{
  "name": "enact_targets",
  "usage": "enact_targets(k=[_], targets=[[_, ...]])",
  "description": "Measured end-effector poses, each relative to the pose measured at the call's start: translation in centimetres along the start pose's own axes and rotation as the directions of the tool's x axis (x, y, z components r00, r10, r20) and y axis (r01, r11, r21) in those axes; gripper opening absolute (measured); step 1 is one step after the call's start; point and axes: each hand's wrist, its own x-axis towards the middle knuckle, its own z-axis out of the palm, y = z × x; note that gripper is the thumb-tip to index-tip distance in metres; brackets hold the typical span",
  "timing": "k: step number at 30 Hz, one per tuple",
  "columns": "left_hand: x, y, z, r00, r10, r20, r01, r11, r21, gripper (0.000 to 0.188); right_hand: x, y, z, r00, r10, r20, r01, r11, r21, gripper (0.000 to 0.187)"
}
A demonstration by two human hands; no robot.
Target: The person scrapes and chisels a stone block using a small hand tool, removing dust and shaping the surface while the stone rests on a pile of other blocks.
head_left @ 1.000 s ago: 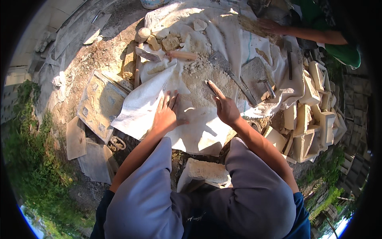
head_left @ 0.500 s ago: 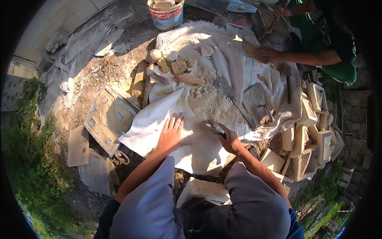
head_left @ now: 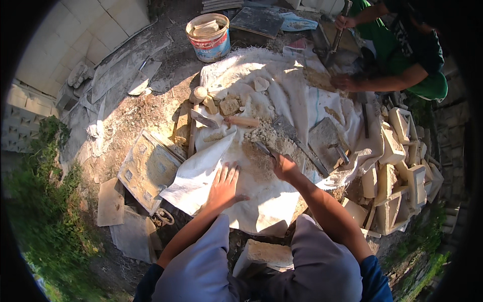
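Note:
My left hand (head_left: 225, 185) lies flat on a white woven sheet (head_left: 193, 173), its fingers stretched out and holding nothing. Gripped in my right hand (head_left: 285, 166) is a small flat metal tool (head_left: 262, 148); its exact kind is hard to make out. The tool's end is at the pile of pale sandy crumbs (head_left: 282, 144) on the sheet. Just beyond the pile lie a wooden handle (head_left: 242, 121) and a metal blade (head_left: 204, 119). A long dark metal bar (head_left: 311, 153) slants along the pile's right side, near a hammer (head_left: 341, 153).
Pale hollow blocks (head_left: 390, 189) are stacked at the right. A patterned slab (head_left: 149, 171) leans at the left, and a paint bucket (head_left: 208, 43) stands at the back. Opposite right, a co-worker's hand (head_left: 345, 82) rests near the sheet; their other hand grips a tool handle (head_left: 347, 7).
My right hand has moved forward with the metal tool, from the bare sheet to the crumb pile. My left hand stays flat on the sheet. The view has tilted slightly upward.

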Motion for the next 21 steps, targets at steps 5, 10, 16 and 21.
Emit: enact_targets(k=[5, 10, 16, 21], targets=[[0.0, -0.2, 0.3, 1.000, -0.011, 0.018, 0.011, 1.000, -0.017, 0.125, -5.6, -0.2, 0.1, 0.994, 0.096, 0.054, -0.102, 0.986, 0.133, 0.022], [-0.5, -0.5, 0.8, 0.998, -0.022, 0.057, 0.025, 0.998, -0.050, 0.126, -7.2, -2.5, -2.0, 0.990, 0.139, 0.008, -0.138, 0.971, 0.197, 0.030], [-0.5, -0.7, 1.0, 1.000, 0.029, -0.011, -0.029, 0.999, -0.021, 0.124, -4.4, -3.8, -2.4, 0.968, -0.051, -0.245, 0.131, 0.938, 0.321, 0.068], [-0.1, -0.5, 1.1, 1.000, 0.017, -0.011, -0.017, 0.999, -0.049, 0.124, -2.6, 2.7, 1.2, 0.995, 0.096, -0.029, -0.095, 0.994, 0.048, 0.060]])
